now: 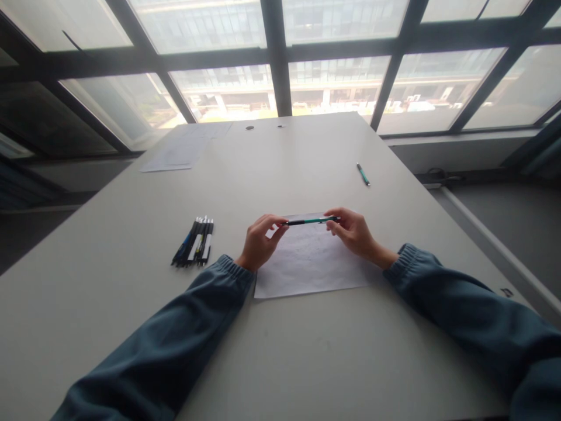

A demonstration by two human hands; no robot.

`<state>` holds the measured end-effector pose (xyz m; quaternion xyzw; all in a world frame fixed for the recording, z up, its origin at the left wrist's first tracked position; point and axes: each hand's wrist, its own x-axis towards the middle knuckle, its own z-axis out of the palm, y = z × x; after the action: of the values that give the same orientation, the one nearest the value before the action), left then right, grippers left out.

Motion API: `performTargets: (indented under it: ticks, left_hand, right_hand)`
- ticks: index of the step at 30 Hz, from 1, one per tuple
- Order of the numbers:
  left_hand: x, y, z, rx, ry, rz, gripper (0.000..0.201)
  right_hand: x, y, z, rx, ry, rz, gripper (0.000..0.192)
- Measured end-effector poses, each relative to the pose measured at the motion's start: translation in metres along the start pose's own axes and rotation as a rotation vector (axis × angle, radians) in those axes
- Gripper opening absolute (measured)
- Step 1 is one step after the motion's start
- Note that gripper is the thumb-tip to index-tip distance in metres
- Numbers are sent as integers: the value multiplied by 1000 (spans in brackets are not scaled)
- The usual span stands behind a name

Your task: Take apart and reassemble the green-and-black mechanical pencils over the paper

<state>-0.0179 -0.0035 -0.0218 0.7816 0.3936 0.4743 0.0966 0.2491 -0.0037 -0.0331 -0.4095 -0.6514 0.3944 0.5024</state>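
A black and teal pen [310,221] is held level between my two hands, above a sheet of paper [307,269] with faint marks. My left hand [263,238] pinches its dark grip end between thumb and fingers. At the other end, my right hand [350,231] has thumb and fingers closed on the part with the clip and push button. The paper lies flat on the white table [280,362], its far part partly hidden behind the pen and hands.
To the left lies a bunch of several pens [195,242], mostly black and white. Another teal pen [363,174] rests alone at the far right. Papers [175,146] lie at the back left of the table. Large windows [333,82] stand beyond the far edge.
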Motion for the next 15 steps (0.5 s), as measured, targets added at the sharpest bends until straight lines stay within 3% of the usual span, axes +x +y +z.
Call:
performTargets:
  ticks: [8, 15]
  left_hand:
    - [-1, 0, 1, -3, -39, -7, 21]
    - [-3, -3, -1, -51, -141, -42, 43]
  right_hand:
    - [1, 0, 1, -4, 35, -11, 35]
    - [0, -1, 1, -27, 29, -32, 34]
